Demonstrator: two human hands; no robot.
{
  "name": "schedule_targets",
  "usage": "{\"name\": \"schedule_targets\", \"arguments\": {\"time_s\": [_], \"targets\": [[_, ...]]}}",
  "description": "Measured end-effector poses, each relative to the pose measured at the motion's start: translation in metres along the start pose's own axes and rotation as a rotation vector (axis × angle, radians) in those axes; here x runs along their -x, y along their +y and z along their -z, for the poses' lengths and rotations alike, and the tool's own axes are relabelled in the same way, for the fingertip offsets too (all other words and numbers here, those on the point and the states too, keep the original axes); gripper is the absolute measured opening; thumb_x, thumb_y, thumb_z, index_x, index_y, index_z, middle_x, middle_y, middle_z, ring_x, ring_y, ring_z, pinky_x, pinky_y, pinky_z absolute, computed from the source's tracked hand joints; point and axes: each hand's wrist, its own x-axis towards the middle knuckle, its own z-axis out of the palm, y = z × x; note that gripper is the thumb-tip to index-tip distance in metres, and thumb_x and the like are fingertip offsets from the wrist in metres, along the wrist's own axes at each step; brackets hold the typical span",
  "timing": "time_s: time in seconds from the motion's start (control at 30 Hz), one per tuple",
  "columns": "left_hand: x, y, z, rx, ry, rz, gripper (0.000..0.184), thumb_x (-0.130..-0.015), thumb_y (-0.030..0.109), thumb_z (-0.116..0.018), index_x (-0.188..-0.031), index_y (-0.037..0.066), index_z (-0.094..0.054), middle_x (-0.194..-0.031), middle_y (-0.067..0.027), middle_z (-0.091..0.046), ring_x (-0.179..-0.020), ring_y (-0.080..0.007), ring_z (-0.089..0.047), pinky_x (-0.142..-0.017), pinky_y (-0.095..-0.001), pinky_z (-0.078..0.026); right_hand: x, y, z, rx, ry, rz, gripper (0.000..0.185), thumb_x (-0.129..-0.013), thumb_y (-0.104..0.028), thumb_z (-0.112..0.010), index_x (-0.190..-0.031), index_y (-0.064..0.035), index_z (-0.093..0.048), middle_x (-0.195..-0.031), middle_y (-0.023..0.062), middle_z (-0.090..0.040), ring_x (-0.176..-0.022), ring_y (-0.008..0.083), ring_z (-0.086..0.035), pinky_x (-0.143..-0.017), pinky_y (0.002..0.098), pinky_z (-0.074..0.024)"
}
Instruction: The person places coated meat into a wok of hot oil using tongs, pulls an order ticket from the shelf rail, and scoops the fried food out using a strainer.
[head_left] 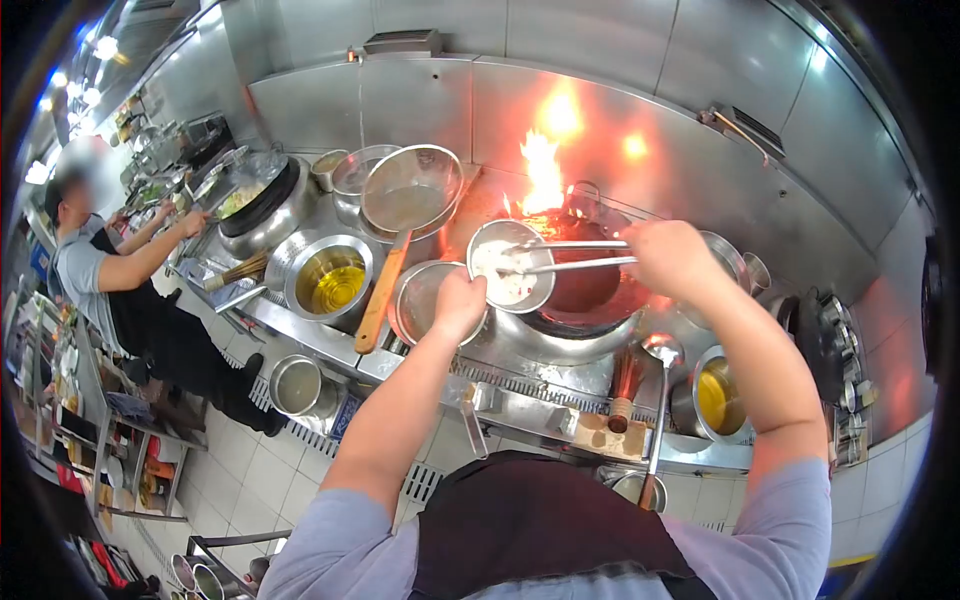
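My left hand [462, 303] grips the edge of a small metal bowl [543, 291], tilted so its inside shows. Whitish food [510, 280] with reddish bits lies in it. From the right, my right hand [672, 257] is closed around metal tongs [585, 246], whose tips reach into the bowl at the food. Just behind the bowl, a large wok [598, 290] sits on the stove, glowing orange, its contents hard to make out. Tall flames [543, 170] rise at its far side.
Left of the wok, a wooden-handled strainer [412, 190] rests over pots, near a pot of yellow oil [335, 285]. A ladle [660, 400], a brush [626, 380] and another oil pot [712, 400] are at front right. A co-worker [110, 270] handles a wok [265, 205] at far left.
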Motion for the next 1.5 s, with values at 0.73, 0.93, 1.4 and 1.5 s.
{"name": "schedule_targets", "arguments": {"time_s": [0.73, 0.93, 1.4, 1.5], "targets": [[0.045, 0.012, 0.023, 0.324, 0.118, 0.308, 0.030, -0.081, 0.009, -0.048, -0.103, -0.011, -0.050, -0.088, -0.0200, -0.062, -0.064, -0.0284, -0.066, -0.052, -0.0355, -0.057, -0.066, 0.025, -0.076, -0.183, -0.138, -0.324, 0.030, -0.078, -0.027, -0.062, -0.095, -0.0026, -0.066, -0.097, 0.0157, -0.066, -0.095, 0.0309, -0.062, -0.084, 0.0411, -0.0480], [0.036, 0.012, 0.028, 0.171, 0.125, 0.229, 0.025, -0.082, 0.012, -0.049, -0.093, -0.009, -0.057, -0.087, -0.0237, -0.064, -0.071, -0.0320, -0.066, -0.057, -0.0378, -0.055, -0.009, 0.040, 0.018, -0.173, 0.024, -0.193, 0.032, -0.074, -0.030, -0.067, -0.092, -0.0035, -0.065, -0.092, 0.0135, -0.066, -0.090, 0.0303, -0.063, -0.079, 0.0413, -0.0497], [0.002, 0.003, 0.011, 0.052, -0.016, 0.221, 0.035, -0.082, 0.016, -0.049, -0.098, -0.013, -0.057, -0.089, -0.0243, -0.064, -0.069, -0.0307, -0.067, -0.058, -0.0370, -0.056, 0.026, 0.027, 0.039, -0.081, 0.113, -0.146, 0.020, -0.076, -0.026, -0.065, -0.083, -0.0067, -0.065, -0.077, 0.0129, -0.063, -0.080, 0.0301, -0.062, -0.072, 0.0414, -0.0489], [0.007, 0.003, 0.014, 0.043, 0.013, 0.225, 0.034, -0.081, 0.016, -0.049, -0.096, -0.015, -0.057, -0.087, -0.0237, -0.064, -0.066, -0.0288, -0.067, -0.054, -0.0356, -0.056, 0.018, 0.036, 0.026, -0.168, -0.088, -0.299, 0.025, -0.080, -0.029, -0.063, -0.092, -0.0068, -0.066, -0.081, 0.0143, -0.065, -0.080, 0.0303, -0.063, -0.073, 0.0425, -0.0488]]}}
